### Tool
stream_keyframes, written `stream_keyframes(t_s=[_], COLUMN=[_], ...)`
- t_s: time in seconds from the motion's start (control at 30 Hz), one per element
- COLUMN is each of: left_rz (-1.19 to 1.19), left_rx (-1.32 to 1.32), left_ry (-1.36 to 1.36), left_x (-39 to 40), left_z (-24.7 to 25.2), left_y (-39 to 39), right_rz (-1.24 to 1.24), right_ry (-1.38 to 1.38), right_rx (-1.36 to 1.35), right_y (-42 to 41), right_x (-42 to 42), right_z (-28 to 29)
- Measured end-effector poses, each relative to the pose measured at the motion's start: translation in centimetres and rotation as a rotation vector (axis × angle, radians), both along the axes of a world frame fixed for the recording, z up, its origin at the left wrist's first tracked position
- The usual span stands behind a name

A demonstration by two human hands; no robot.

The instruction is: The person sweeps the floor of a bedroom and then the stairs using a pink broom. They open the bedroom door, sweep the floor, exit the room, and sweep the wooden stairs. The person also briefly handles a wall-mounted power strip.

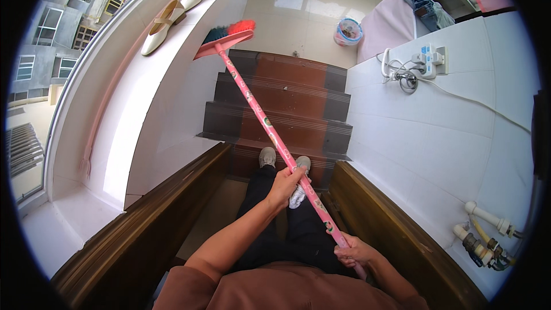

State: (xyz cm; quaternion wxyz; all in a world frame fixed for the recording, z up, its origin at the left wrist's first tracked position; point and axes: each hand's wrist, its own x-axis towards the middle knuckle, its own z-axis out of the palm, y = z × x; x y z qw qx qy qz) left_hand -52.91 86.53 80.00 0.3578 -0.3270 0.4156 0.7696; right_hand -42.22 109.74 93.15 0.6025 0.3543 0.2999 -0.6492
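A pink patterned broom handle [267, 122] runs diagonally across the view. Partway along it, my left hand [285, 188] is closed around the shaft. A crumpled white item [298, 197] shows just below that hand; whether it is held cannot be made out. Near the lower end of the shaft, my right hand [354, 250] grips it too. The broom head [227, 42], with red and dark green bristles, is by the left wall at the far edge of the steps. Its bristles face away from me, and I cannot tell whether they touch anything.
Red-and-grey stairs [292, 90] with bits of debris lie before my shoes [267, 156]. Beige shoes [161, 28] stand on the left window ledge [129, 137]. A lined wastebasket [348, 32] stands beyond. Plugs and cables [407, 78] and pipes [482, 241] project from the right wall. Wooden door panels [387, 219] flank me.
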Motion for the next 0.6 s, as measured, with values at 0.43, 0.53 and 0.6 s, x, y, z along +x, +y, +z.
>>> stream_keyframes(t_s=[0.43,0.53,0.6], left_rz=[0.017,0.108,0.092], left_rx=[0.084,0.090,0.050], left_ry=[-0.453,-0.503,-0.455], left_x=[11.7,12.1,10.9], left_z=[6.4,7.6,8.0], left_y=[-1.1,-1.0,-1.3], right_rz=[0.334,0.242,0.259], right_ry=[0.117,0.131,0.060], right_rx=[0.006,0.009,-0.036], right_y=[3.7,3.7,3.4], right_x=[4.1,3.9,3.1], right_z=[5.3,6.3,6.3])
